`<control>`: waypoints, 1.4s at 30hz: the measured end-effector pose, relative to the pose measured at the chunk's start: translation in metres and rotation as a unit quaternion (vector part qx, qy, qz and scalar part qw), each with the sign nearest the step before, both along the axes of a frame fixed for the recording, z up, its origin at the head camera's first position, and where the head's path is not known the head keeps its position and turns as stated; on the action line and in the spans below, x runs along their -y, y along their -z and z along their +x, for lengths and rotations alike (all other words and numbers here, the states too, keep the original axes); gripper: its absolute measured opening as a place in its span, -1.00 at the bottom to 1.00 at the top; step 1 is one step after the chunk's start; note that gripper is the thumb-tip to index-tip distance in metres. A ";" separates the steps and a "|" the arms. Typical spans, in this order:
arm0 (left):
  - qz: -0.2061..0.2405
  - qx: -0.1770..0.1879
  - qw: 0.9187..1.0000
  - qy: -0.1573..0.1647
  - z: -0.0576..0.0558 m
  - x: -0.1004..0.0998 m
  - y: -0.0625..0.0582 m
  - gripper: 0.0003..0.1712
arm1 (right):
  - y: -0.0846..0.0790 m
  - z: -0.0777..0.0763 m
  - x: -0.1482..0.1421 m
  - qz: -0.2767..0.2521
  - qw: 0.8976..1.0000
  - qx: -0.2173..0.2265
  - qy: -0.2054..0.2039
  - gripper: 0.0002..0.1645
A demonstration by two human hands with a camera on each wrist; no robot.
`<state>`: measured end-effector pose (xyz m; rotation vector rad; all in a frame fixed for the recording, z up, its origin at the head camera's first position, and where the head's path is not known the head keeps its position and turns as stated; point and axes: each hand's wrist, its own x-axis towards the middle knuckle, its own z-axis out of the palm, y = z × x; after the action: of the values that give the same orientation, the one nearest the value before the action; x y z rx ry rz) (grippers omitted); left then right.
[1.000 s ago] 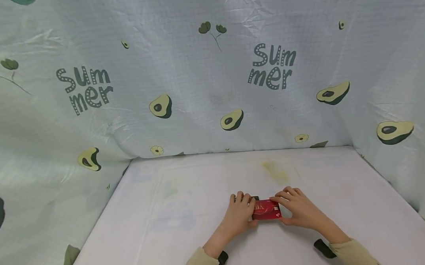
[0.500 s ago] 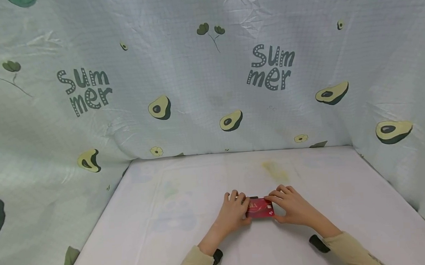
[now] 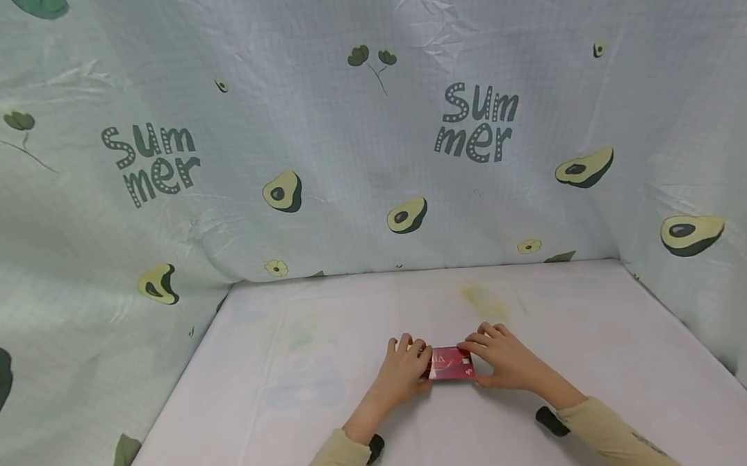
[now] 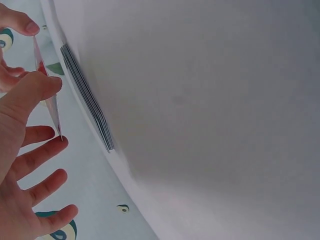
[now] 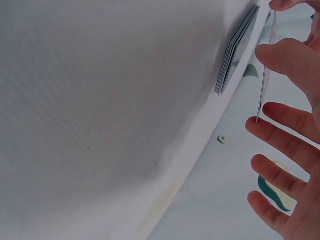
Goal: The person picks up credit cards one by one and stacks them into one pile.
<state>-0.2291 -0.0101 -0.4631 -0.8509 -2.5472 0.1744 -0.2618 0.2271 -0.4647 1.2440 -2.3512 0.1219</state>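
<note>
A red card with "VIP" lettering and a small chip spans the gap between the two hands in the head view. At its left end the left hand pinches it between thumb and fingers, other fingers spread. The right hand pinches the opposite end the same way. Both wrist views show the card nearly edge-on, raised off the table. Below it, a neat stack of thin cards lies on the table, also seen as a stack in the right wrist view; the head view hides it.
The white table has faint blurred stains. A pale curtain with avocado prints and "summer" lettering rises along its back and sides. Black wrist-worn devices hang below the light sleeves.
Both hands and the red card have shifted left and slightly away in the head view. The dark edge that showed behind the card is now hidden.
</note>
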 end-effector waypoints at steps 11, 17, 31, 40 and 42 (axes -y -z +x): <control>-0.007 0.010 1.000 -0.016 -0.001 0.007 0.002 -0.49 | 0.002 -0.004 0.010 0.018 1.000 0.021 0.009 -0.34; -0.015 0.011 1.000 -0.024 -0.001 0.009 0.001 -0.51 | 0.006 -0.007 0.014 0.038 0.999 0.034 0.019 -0.36; -0.046 0.036 0.998 0.000 -0.008 0.019 -0.001 -0.49 | 0.008 -0.009 0.021 0.051 0.998 0.039 0.009 -0.42; -0.060 0.073 0.996 0.000 -0.013 0.023 0.001 -0.47 | 0.010 -0.012 0.023 0.065 0.996 0.056 0.012 -0.40; -0.062 0.077 0.995 -0.001 -0.014 0.022 0.001 -0.47 | 0.010 -0.013 0.023 0.066 0.996 0.055 0.011 -0.40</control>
<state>-0.2430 -0.0326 -0.4644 -0.9405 -2.7036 0.2816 -0.2753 0.2038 -0.4749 1.3031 -2.5017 0.0272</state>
